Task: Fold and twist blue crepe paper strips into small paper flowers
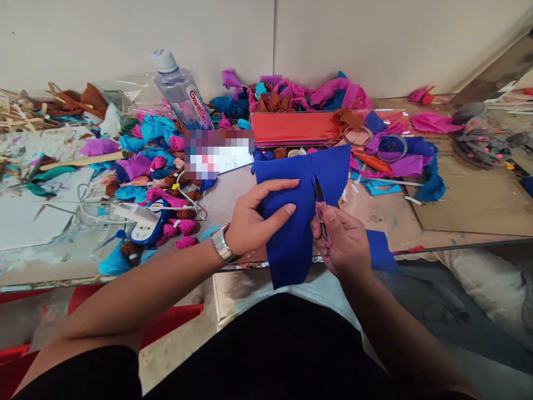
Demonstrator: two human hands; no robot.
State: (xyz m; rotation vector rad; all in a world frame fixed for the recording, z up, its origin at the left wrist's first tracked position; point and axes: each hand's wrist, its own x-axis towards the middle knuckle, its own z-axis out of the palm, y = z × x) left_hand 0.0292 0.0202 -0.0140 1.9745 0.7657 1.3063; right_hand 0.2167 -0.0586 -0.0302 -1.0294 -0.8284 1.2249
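A deep blue sheet (287,239), which looks like crepe paper, spans the table's front edge and hangs down toward my lap. My left hand (260,214) has it from the left side, thumb and index finger stretched over the top; the other fingers are hidden, seemingly beneath the sheet. In my right hand (345,239) is a pair of small scissors (320,214) with pink handles and dark blades. The blades point away from me and meet the sheet at a slit near its upper middle. Another blue piece (381,250) lies beside my right wrist.
Crumpled coloured pieces (156,130) heap up at left, around a plastic bottle (181,91) and a blue-and-white power strip (147,222) with cables. Behind the sheet lies a red box (295,128). Tape rolls (392,149) and scraps sit at right, near cardboard (462,205).
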